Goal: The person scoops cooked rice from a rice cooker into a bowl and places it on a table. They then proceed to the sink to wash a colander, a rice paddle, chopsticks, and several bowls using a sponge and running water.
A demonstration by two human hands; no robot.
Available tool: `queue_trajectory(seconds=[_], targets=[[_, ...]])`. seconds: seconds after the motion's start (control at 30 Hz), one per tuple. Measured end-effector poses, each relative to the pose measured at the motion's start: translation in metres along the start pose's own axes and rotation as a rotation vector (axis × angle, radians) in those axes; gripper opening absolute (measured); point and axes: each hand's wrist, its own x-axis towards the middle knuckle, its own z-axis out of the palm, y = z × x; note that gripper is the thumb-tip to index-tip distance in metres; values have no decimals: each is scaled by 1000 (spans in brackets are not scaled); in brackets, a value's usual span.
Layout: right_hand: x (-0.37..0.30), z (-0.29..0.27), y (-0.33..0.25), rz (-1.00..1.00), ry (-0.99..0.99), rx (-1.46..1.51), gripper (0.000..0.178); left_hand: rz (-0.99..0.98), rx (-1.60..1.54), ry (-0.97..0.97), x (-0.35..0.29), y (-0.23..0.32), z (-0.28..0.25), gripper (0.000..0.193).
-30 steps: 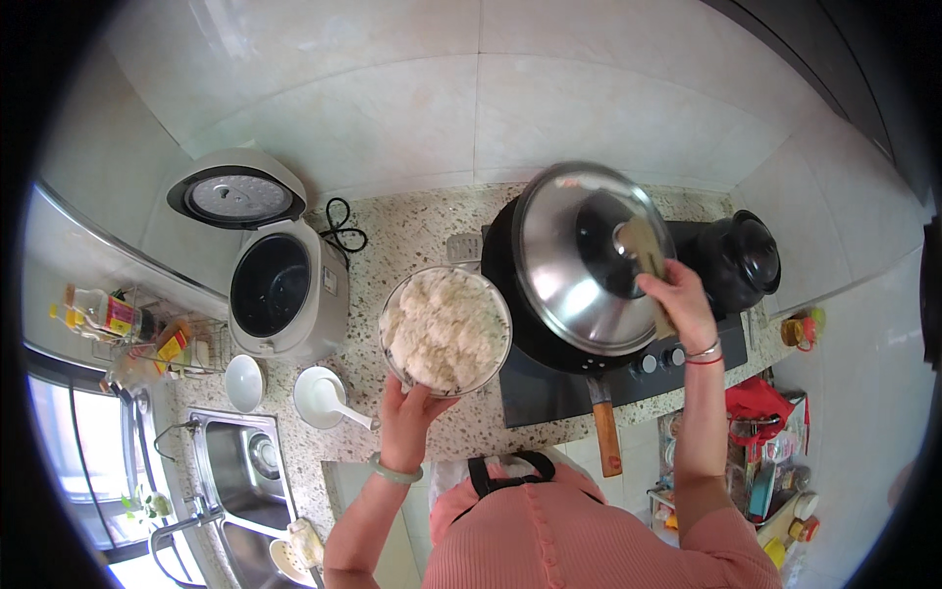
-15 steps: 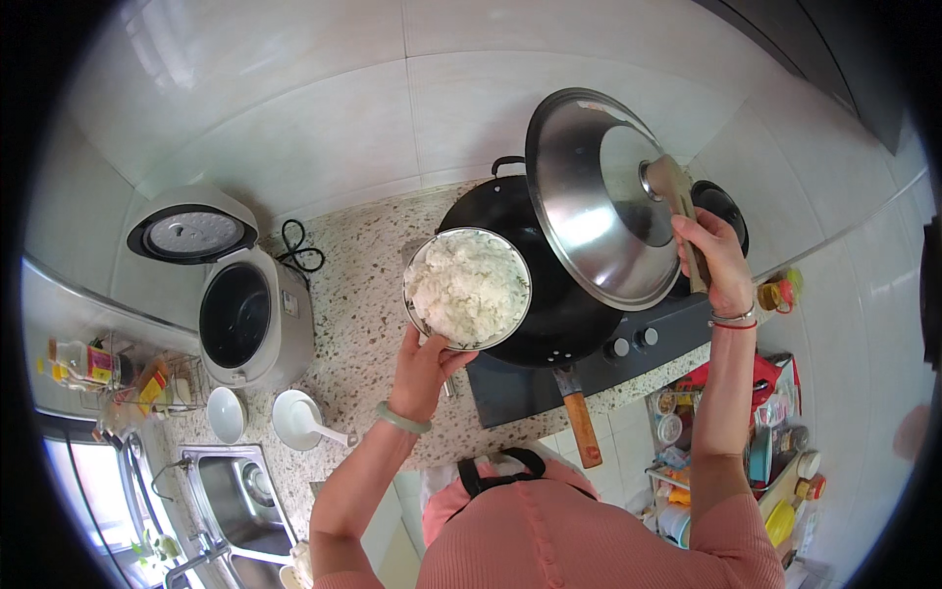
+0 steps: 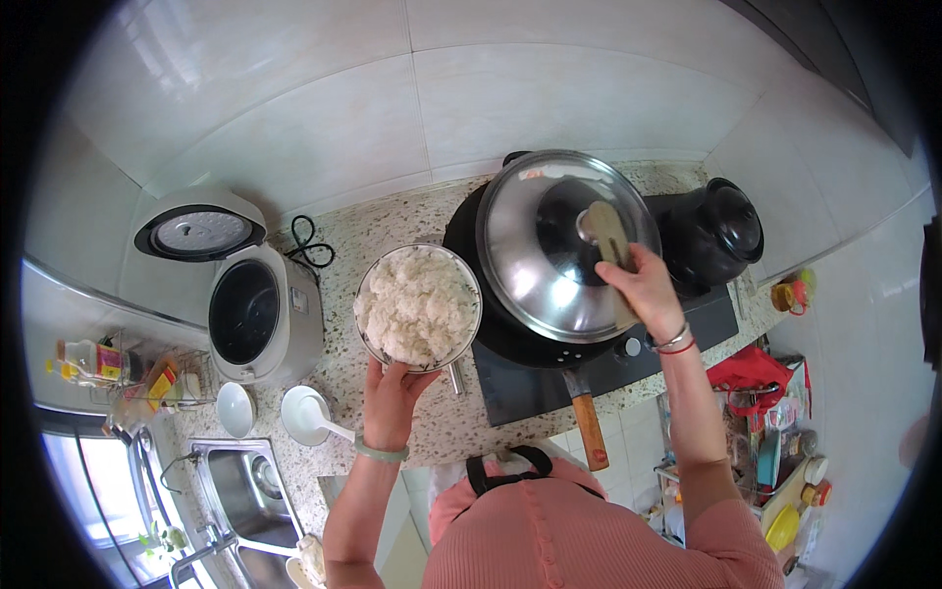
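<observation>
My left hand point(image 3: 392, 388) grips the near rim of a bowl point(image 3: 365, 344) heaped with white cooked rice point(image 3: 417, 304). The bowl is left of the wok, above the speckled counter. My right hand point(image 3: 643, 290) is closed round the wooden handle of a shiny metal lid point(image 3: 520, 250). That lid lies over most of the black wok point(image 3: 466, 231), off to its right, so a dark strip shows along the left side. The wok's wooden handle point(image 3: 587, 422) points toward me. Whether the lid rests fully on the rim I cannot tell.
A white rice cooker point(image 3: 299, 324) stands open on the left, its inner pot dark. Nearer are a small white bowl point(image 3: 235, 410) and another with a white spoon point(image 3: 329, 424). A black lidded pot point(image 3: 731, 231) sits right of the wok. The sink point(image 3: 240, 491) is lower left.
The lid has come down and left, from tilted up beside the wok to lying over it. The rice bowl has moved left, away from the wok.
</observation>
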Motion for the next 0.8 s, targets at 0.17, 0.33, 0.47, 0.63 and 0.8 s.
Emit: queue_trajectory(seconds=[0.17, 0.33, 0.47, 0.63, 0.8], targets=[[-1, 31, 16, -17, 25, -224, 43, 48, -16, 54, -8, -8, -26, 43], [-4, 44, 6, 44, 4, -245, 42, 96, -71, 100, -7, -22, -49, 45], [0, 45, 20, 70, -31, -188, 41, 97, -109, 143, -6, -33, -61, 45], [-3, 53, 25, 81, -44, -125, 39, 85, -107, 131, -11, -33, -65, 39], [-5, 58, 24, 100, -27, -154, 38, 70, -94, 126, -17, -27, -62, 38]])
